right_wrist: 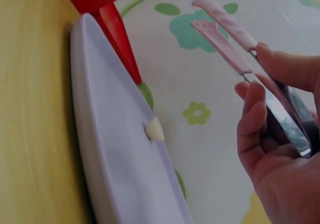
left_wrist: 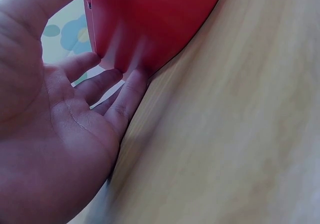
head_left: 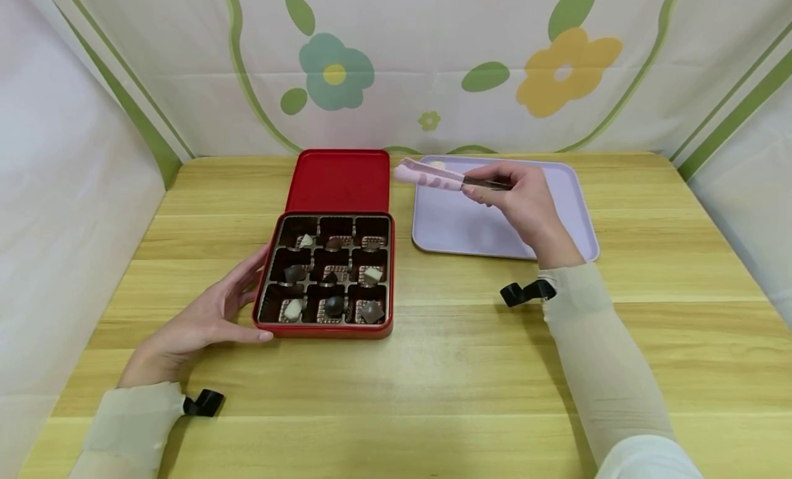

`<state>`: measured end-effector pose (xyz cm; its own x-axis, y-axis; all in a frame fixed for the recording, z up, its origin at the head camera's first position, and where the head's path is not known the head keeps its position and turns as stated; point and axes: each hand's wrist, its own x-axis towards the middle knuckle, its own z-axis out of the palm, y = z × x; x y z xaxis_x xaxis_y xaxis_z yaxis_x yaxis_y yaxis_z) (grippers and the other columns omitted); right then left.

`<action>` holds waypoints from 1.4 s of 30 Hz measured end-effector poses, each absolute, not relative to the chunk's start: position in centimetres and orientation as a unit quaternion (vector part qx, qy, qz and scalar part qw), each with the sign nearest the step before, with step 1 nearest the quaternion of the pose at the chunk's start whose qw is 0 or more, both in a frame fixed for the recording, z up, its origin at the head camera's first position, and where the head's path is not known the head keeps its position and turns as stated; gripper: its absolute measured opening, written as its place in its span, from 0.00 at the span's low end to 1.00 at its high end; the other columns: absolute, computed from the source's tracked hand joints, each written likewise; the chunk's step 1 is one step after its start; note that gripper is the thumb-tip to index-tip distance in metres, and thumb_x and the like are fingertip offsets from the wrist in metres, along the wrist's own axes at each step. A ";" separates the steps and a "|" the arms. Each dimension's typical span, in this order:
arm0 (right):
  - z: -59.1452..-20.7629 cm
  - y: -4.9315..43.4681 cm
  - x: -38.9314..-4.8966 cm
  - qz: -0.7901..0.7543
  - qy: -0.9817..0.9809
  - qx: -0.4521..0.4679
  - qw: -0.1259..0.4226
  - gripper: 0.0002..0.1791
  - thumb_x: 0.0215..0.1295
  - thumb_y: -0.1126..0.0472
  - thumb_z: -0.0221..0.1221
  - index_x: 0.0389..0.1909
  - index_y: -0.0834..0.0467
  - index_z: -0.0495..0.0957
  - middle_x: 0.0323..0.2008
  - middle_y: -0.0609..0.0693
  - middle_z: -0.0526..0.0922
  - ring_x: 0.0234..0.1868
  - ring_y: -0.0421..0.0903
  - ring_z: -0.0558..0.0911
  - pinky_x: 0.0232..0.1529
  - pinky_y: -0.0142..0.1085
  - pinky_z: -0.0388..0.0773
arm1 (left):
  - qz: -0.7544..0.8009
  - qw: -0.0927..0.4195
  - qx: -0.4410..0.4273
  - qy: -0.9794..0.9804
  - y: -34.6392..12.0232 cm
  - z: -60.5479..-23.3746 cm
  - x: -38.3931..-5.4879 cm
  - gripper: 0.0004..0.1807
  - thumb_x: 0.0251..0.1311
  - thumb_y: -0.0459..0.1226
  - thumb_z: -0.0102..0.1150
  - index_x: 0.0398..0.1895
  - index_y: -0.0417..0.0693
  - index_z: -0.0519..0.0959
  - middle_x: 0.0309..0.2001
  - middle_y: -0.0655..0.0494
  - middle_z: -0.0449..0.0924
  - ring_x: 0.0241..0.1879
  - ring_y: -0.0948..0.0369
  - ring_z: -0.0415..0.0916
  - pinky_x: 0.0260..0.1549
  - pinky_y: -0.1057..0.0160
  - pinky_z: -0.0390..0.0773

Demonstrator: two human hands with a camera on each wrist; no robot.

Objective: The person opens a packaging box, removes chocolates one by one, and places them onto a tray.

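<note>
A red tin (head_left: pixel 330 331) with a nine-compartment dark insert holds several chocolates, dark, brown and white. My left hand (head_left: pixel 207 314) rests against its left side, fingertips touching the side wall and thumb extended along the front corner. In the left wrist view the fingers reach the red wall (left_wrist: pixel 150 24) and lie fairly straight. My right hand (head_left: pixel 526 201) grips metal tongs (head_left: pixel 433 176) with pink paw-shaped tips above the lilac tray (head_left: pixel 501 231). In the right wrist view the tong tips stand apart with nothing between them. A white chocolate piece (right_wrist: pixel 155 129) lies on the tray near its back edge.
The tin's red lid (head_left: pixel 340 181) lies directly behind it. A flower-patterned cloth (head_left: pixel 396 67) hangs behind the wooden table (head_left: pixel 445 369). The tray stands to the right of the tin, with a narrow strip of table between them.
</note>
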<state>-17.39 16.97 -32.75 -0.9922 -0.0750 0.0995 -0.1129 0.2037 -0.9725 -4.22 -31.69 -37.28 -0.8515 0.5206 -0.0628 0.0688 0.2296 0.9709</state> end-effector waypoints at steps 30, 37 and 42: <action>-28.7 12.0 -12.5 0.390 -0.851 0.351 -0.022 0.06 0.58 0.66 0.78 0.35 0.53 0.94 0.31 0.42 0.90 0.33 0.39 0.85 0.37 0.32 0.81 | 0.593 0.215 0.167 0.758 -32.0 -37.1 -4.3 0.69 0.56 0.21 0.75 0.90 0.65 0.41 0.90 0.54 0.40 0.76 0.73 0.61 0.66 0.76 0.72; -28.5 10.5 -11.6 0.343 -0.868 0.358 -0.005 0.05 0.58 0.67 0.77 0.35 0.57 0.93 0.30 0.45 0.87 0.29 0.41 0.80 0.34 0.35 0.76 | 0.590 0.211 0.172 0.760 -31.9 -37.0 -4.2 0.69 0.56 0.21 0.75 0.90 0.64 0.41 0.90 0.53 0.40 0.77 0.73 0.60 0.67 0.77 0.70; -27.8 9.7 -10.7 0.304 -0.878 0.370 0.016 0.06 0.57 0.66 0.77 0.35 0.58 0.92 0.31 0.48 0.88 0.28 0.42 0.80 0.33 0.37 0.77 | 0.587 0.212 0.170 0.762 -32.0 -36.9 -4.3 0.69 0.56 0.21 0.75 0.90 0.64 0.41 0.90 0.53 0.40 0.77 0.74 0.59 0.67 0.78 0.69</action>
